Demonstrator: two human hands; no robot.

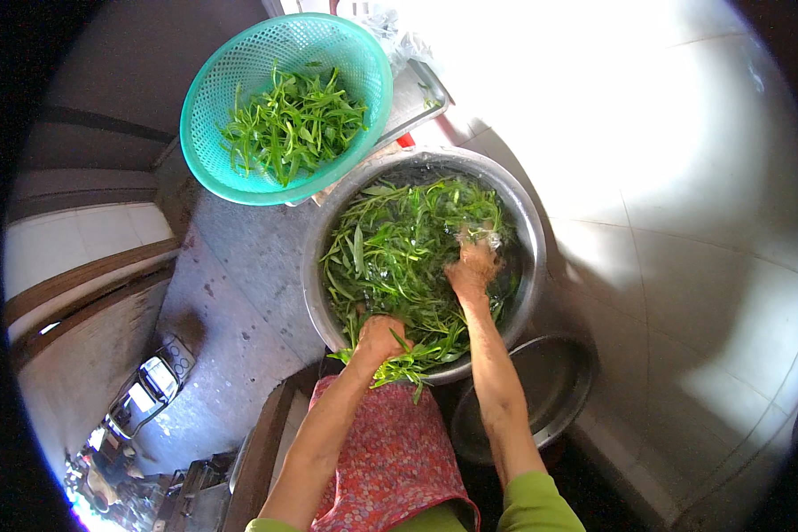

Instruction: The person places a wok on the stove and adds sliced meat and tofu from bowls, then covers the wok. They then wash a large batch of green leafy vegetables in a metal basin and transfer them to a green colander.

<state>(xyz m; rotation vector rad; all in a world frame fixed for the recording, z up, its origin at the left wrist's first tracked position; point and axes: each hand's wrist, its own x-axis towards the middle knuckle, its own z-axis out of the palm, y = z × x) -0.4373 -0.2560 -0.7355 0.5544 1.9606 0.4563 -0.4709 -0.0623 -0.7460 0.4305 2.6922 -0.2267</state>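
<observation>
A large round metal basin [311, 292] holds water and many leafy green stems [399, 246]. At the basin's near edge, my left hand [380, 338] is closed on a bunch of the greens [409, 366], whose leaves hang over the rim. On the right side my right hand [473, 263] reaches into the water among the stems, its fingers partly under water and leaves; whether they grip anything is hidden. More greens [296, 126] lie in a turquoise perforated plastic basket [203, 156] beyond the basin to the left.
Under the basket's right side is a metal tray [412, 100] with leaf scraps, near clear plastic bags [396, 33]. Another metal basin [568, 399] sits lower, at the near right of the large one. A red patterned apron [399, 459] covers my lap. Tiled floor [698, 292] extends on the right.
</observation>
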